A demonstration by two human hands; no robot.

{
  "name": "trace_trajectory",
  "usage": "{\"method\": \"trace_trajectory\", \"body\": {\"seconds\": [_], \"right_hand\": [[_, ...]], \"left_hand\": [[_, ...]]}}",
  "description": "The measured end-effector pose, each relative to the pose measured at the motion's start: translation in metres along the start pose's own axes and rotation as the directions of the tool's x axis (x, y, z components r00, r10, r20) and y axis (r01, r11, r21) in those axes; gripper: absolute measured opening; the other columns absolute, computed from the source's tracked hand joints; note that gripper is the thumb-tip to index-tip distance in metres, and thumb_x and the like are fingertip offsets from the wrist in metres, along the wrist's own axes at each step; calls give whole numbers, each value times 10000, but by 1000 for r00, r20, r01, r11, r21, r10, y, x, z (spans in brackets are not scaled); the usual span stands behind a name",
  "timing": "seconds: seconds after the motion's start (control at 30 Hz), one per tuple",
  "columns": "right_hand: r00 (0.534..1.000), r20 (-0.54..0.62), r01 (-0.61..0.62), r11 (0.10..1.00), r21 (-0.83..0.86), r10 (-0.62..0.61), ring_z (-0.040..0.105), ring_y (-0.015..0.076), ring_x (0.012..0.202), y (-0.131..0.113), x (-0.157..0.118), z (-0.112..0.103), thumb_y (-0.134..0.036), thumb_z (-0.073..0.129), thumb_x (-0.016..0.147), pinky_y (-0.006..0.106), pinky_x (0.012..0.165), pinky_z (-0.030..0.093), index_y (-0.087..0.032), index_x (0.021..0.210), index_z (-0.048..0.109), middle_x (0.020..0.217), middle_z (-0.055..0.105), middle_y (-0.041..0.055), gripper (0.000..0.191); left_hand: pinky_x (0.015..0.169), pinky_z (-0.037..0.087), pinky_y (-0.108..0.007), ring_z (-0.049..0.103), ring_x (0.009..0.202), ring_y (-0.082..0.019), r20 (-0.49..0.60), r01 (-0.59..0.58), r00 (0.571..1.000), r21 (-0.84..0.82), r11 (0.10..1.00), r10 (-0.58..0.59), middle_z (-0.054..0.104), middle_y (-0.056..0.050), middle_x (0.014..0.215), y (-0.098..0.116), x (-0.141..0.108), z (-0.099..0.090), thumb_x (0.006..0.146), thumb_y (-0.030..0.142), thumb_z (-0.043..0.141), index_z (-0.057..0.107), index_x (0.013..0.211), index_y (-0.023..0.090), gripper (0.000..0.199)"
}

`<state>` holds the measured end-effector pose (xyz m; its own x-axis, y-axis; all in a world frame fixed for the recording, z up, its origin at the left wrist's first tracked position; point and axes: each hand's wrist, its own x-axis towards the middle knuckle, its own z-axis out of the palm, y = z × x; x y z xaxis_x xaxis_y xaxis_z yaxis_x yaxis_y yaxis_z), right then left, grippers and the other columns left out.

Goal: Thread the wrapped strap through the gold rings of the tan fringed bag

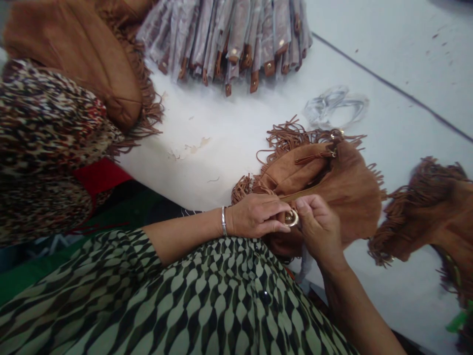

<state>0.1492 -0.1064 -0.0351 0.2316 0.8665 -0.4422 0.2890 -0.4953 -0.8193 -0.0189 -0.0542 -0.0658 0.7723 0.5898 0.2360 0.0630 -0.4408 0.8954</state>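
Note:
A brown fringed bag (347, 192) lies on the white table in front of me, its mouth partly open. At its near edge is a round gold metal ring (292, 218). My left hand (254, 214), with a silver bangle at the wrist, closes thumb and fingers on the ring from the left. My right hand (320, 224) pinches right beside the ring, against the bag; what lies between its fingertips is too small to make out. Gold hardware (335, 138) also shows at the bag's far end.
Many plastic-wrapped brown straps (236, 34) lie in a row at the back. Crumpled clear plastic (336, 107) sits behind the bag. Another fringed bag (436, 212) is at the right. At far left, a person in a patterned garment (44, 113) is beside more brown fringed material (81, 49).

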Motion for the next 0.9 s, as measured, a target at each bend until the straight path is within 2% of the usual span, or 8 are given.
{"method": "trace_trajectory", "body": {"seconds": [0.07, 0.13, 0.33, 0.43, 0.53, 0.63, 0.8, 0.9], "right_hand": [[997, -70, 32, 998, -54, -35, 460, 107, 527, 1, -2, 1, -400, 559, 864, 229, 488, 366, -183, 719, 548, 600, 525, -27, 262], [995, -92, 37, 998, -56, -42, 450, 101, 513, 2, -3, 2, -388, 568, 862, 227, 489, 365, -181, 725, 558, 586, 518, -33, 248], [999, 51, -27, 991, 129, 20, 390, 81, 459, 4, 1, 0, -388, 591, 847, 214, 439, 311, -179, 686, 550, 555, 492, -41, 268], [993, 108, -60, 983, 173, 42, 386, 80, 457, 3, 3, -1, -396, 605, 834, 210, 429, 301, -178, 675, 545, 550, 487, -39, 276], [986, 155, -96, 974, 205, 64, 401, 83, 469, 3, 3, -1, -408, 617, 820, 208, 434, 311, -177, 682, 546, 561, 497, -34, 278], [985, 159, -97, 976, 193, 67, 420, 90, 485, 4, 3, 0, -410, 621, 816, 211, 444, 328, -176, 693, 550, 569, 506, -29, 273], [995, 99, -5, 997, 72, -2, 453, 96, 515, 4, 2, 3, -372, 600, 840, 212, 475, 356, -175, 695, 561, 582, 523, -29, 248], [996, 79, 40, 999, -10, -39, 453, 93, 519, 5, 1, 3, -356, 584, 855, 212, 493, 363, -175, 701, 571, 578, 521, -33, 238]], "left_hand": [[774, 476, -275, 591, 772, -149, 26, 17, 1000, -16, 1000, -17, 659, -80, 816, 0, 0, 0, 906, 419, 485, 576, 1004, 92, 353], [802, 467, -281, 603, 802, -152, 60, 40, 997, -32, 999, -38, 672, -81, 845, 0, 0, 0, 903, 411, 495, 582, 1018, 97, 346], [832, 408, -281, 630, 839, -136, 106, 148, 985, -123, 981, -135, 703, -55, 901, -1, -1, -7, 837, 385, 614, 602, 1071, 111, 361], [842, 371, -281, 630, 828, -121, 166, 230, 965, -181, 956, -201, 703, -28, 899, -2, -2, -11, 794, 363, 672, 625, 1051, 133, 348], [836, 370, -273, 616, 783, -111, 187, 262, 957, -239, 935, -220, 687, -12, 844, -3, -2, -13, 784, 368, 680, 640, 1029, 139, 337], [795, 396, -260, 596, 749, -115, 196, 246, 961, -273, 930, -197, 656, -11, 771, -4, -2, -13, 811, 405, 640, 645, 1005, 142, 328], [815, 402, -253, 583, 764, -118, 211, 194, 966, -222, 955, -148, 649, -13, 762, -4, -2, -13, 843, 387, 603, 636, 851, 152, 237], [809, 412, -245, 580, 755, -118, 173, 154, 978, -217, 964, -117, 646, -20, 747, -2, -2, -12, 855, 381, 587, 625, 836, 138, 247]]}}
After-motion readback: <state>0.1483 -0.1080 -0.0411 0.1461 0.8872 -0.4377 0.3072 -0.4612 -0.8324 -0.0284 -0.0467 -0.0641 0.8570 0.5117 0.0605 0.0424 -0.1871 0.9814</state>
